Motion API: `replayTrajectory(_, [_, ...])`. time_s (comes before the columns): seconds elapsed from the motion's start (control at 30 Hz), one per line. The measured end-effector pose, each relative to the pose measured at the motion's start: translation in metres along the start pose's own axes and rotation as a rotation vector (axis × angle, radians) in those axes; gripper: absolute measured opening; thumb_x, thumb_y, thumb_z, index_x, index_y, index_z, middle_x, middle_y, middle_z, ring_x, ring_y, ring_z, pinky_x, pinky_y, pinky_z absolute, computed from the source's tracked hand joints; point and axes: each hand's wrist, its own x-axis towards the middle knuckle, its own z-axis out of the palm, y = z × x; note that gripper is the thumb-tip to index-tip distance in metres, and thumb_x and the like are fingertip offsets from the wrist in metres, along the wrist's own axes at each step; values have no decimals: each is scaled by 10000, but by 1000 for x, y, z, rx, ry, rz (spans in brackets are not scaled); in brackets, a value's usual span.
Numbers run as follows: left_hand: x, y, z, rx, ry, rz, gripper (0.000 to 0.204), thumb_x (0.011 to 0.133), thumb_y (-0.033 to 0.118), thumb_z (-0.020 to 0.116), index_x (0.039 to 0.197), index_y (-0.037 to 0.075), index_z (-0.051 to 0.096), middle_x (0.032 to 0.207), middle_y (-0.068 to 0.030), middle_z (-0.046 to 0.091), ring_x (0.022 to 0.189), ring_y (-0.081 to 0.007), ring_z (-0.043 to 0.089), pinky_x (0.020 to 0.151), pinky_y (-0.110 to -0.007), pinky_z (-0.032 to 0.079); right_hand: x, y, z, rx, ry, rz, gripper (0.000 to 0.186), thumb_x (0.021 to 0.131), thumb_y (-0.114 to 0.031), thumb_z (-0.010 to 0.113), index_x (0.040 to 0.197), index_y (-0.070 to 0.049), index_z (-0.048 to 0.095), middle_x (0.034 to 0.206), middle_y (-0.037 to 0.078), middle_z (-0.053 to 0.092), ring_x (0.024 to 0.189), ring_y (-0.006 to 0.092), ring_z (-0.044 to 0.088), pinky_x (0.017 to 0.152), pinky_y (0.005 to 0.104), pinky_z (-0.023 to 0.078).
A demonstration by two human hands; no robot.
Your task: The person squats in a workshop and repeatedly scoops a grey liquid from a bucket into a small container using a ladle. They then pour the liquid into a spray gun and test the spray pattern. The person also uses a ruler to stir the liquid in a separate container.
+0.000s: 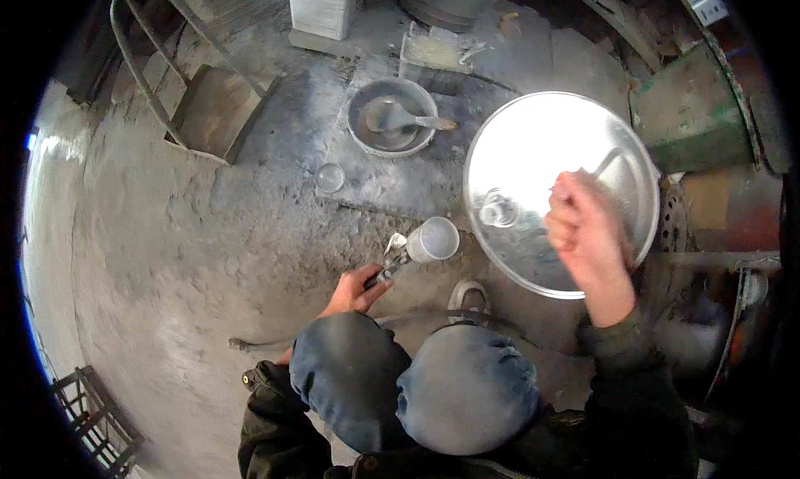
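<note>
in the head view, your left hand (354, 289) has its fingers wrapped round the dark grip of the tool (387, 272), just in front of your knees. the cup (433, 239) sits at the tool's far end, mouth facing up toward you, above the floor and just left of the disc (542, 137). your right hand (587, 221) is over the silver disc, fingers curled in and pressed together; it is blurred, so i can't tell whether they pinch anything.

the step seems to be steadying the tool with one hand while the other works over the disc. hold the cup level, since a tipped wrist could spill whatever it has in it. give your right arm room around the clear piece (497, 208) on the disc's left side; a sleeve or knuckle could knock it. mind the hose (417, 316) crossing by your shoe (469, 298): a snag could jerk your left wrist.
</note>
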Motion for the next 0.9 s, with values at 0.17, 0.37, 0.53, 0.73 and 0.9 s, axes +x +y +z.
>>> replayTrajectory(0.17, [-17, -13, -8, -28, 147, 11, 244, 843, 185, 696, 921, -26, 601, 626, -78, 506, 584, -130, 419, 532, -322, 359, 15, -58, -58, 28, -91, -103, 221, 992, -249, 478, 1021, -56, 582, 643, -91, 401, 466, 5, 266, 406, 173, 212])
replayTrajectory(0.37, [-54, -11, -23, -374, 298, -139, 165, 842, 118, 699, 863, -18, 608, 660, 14, 523, 639, -56, 457, 532, -257, 361, 51, -122, -127, -388, 319, -361, 365, 963, -297, 532, 1157, 9, 573, 752, -52, 506, 505, 0, 290, 402, 158, 216])
replayTrajectory(0.53, [-69, -38, -36, -513, 309, -120, 155, 842, 133, 664, 855, -15, 621, 697, 13, 561, 669, -66, 501, 574, -254, 414, 100, -170, -215, -744, 446, -463, 349, 922, -331, 580, 1017, -13, 687, 724, -33, 579, 506, 8, 395, 401, 179, 297])
replayTrajectory(0.73, [-88, -43, -42, -426, 417, -156, 224, 852, 206, 686, 848, -8, 621, 744, 19, 573, 697, -53, 496, 593, -236, 405, 121, -186, -225, -940, 549, -535, 290, 912, -283, 585, 1062, -50, 672, 839, 14, 633, 639, 73, 509, 525, 237, 432])
replayTrajectory(0.9, [-102, -27, -41, -531, 492, -95, 274, 861, 260, 705, 818, 13, 595, 727, 47, 523, 686, -49, 466, 592, -221, 384, 97, -81, -95, -970, 501, -1217, 239, 919, -140, 574, 1131, -32, 600, 985, 48, 638, 874, 133, 587, 792, 267, 476])
